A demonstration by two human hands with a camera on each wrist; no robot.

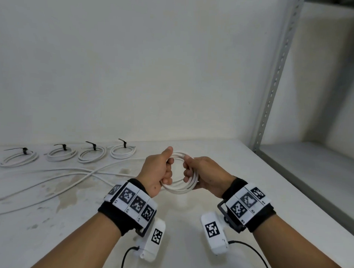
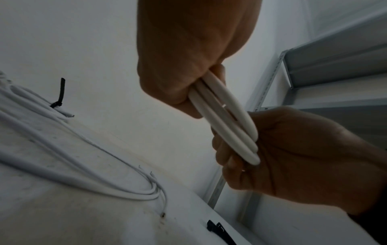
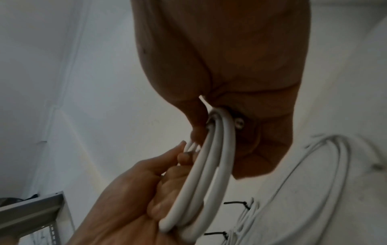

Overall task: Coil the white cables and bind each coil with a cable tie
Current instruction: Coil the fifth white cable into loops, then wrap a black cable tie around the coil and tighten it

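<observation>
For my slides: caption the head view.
Both hands, left and right, grip a white coil; four tied coils behind.

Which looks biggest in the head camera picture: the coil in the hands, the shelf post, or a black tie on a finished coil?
1. Shelf post, the longest thing in view.
2. Held coil, nearer the camera, so it may look oversized.
3. Black tie, tiny.
</observation>
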